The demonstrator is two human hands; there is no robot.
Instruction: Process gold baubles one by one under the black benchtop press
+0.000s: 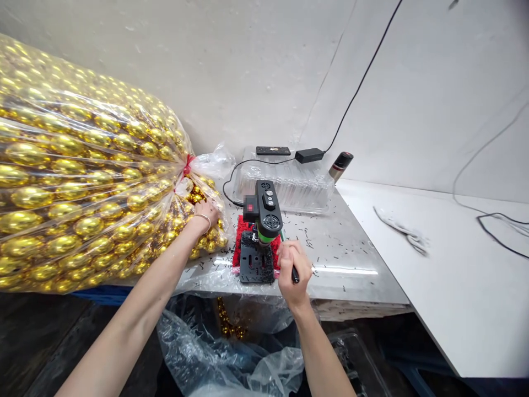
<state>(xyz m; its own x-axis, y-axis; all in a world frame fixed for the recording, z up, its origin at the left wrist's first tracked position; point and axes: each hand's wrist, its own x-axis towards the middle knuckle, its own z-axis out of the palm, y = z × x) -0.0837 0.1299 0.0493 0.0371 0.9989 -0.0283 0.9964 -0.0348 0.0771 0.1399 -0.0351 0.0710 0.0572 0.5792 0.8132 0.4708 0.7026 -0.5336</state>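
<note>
Clear plastic sack (268, 370) lies slack below the front edge of the worktop (351, 281), nearest the camera. Gold balls (233, 325) show in or through it; which of the two cannot be determined.

Hands: well apart. Right hand (287, 270): fingers closed around the lever handle (295, 275) of a black lever-operated machine (268, 207). Left hand (206, 215): set among the loose gold balls at the mouth end of a large clear bag (82, 193); its fingertips are hidden, so whether it grips a ball cannot be told.

Machine: upright on a slotted black base plate (250, 270), with a shaggy red mat (238, 242) beneath. No gold ball is visible on the plate; the area directly below the head is partly hidden. Black scraps (268, 270) coat the plate and are strewn over the worktop, which suggests that many cycles have been completed.

Progress: the large bag, gathered with a red tie (188, 164), is packed with gold balls, and only a small number show at the sack. By count, most of the visible stock therefore lies at the left. Whether that stock is finished or awaiting handling cannot be established from this view
</note>
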